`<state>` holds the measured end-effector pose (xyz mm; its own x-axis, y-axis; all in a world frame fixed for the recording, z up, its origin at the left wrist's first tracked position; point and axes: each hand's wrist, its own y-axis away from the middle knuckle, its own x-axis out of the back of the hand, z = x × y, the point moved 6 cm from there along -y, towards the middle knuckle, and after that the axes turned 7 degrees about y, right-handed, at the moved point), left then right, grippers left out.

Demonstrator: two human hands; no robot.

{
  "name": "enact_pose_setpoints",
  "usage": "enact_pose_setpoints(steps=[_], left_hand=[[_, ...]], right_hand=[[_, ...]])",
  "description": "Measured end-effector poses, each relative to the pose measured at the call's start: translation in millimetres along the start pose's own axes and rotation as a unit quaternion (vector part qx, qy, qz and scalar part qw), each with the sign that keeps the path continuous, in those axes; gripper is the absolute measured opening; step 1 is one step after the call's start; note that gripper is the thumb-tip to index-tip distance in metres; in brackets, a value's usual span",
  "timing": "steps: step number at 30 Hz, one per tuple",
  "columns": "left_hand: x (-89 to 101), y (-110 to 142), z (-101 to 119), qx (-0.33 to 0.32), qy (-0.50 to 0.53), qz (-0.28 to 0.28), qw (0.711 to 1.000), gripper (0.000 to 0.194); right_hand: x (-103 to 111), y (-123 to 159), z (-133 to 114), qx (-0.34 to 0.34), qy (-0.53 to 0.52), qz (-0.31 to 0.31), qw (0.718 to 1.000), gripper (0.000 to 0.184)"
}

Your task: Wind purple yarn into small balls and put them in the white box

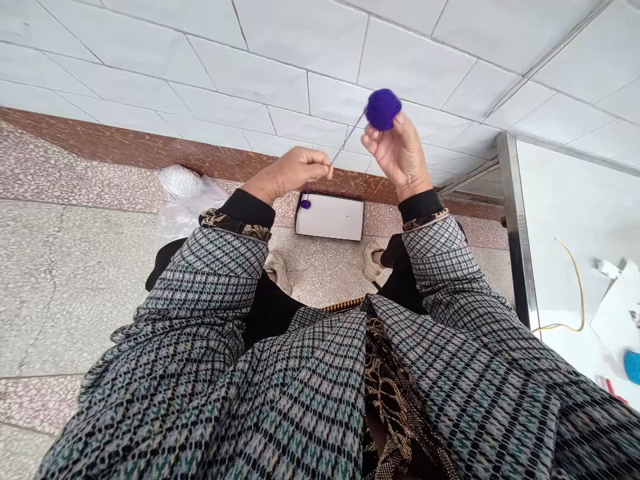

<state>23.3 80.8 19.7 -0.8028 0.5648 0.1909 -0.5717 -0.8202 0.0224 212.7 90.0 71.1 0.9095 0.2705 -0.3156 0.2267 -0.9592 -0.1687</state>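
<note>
A purple ball of yarn (383,109) is held up by the fingertips of my right hand (400,152), against the white tiled wall. From it a strand of yarn (349,135) runs taut down to my left hand (300,170), whose thumb and fingers are pinched on it. Below the left hand the strand hangs towards a shallow box (331,217) with a white inside and dark rim on the floor. A smaller purple clump of yarn (305,204) shows at the box's left end.
Clear plastic bags (187,193) lie on the floor at the left, near the brown skirting. On the right stands a white table (555,200) with a metal edge, a yellow cord (580,293) and a blue item (633,366). My shoes flank the box.
</note>
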Motion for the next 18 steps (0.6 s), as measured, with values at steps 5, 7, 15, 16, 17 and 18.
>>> enact_pose_setpoints(steps=[5,7,15,16,17,18], left_hand=[[-34.8,10,19,-0.020,-0.049,-0.172,0.984,0.017],[-32.8,12,23,-0.031,-0.026,-0.166,0.985,0.018],[26.6,4,7,-0.057,0.113,0.103,0.987,0.010],[29.2,2,2,-0.036,0.108,0.124,0.986,0.012],[29.3,1,-2,-0.014,0.096,0.136,0.986,0.015],[26.9,0,-4,0.003,0.078,0.136,0.988,0.017]], right_hand=[[15,-3,19,-0.088,0.128,0.152,0.976,0.018],[15,-1,32,-0.133,0.183,0.131,0.965,0.029],[-26,26,41,-0.170,0.189,-0.299,0.920,0.054],[-25,22,33,-0.145,0.153,-0.273,0.939,0.060],[-21,16,25,-0.114,0.122,-0.226,0.960,0.063],[-15,10,17,-0.080,0.097,-0.165,0.978,0.063]])
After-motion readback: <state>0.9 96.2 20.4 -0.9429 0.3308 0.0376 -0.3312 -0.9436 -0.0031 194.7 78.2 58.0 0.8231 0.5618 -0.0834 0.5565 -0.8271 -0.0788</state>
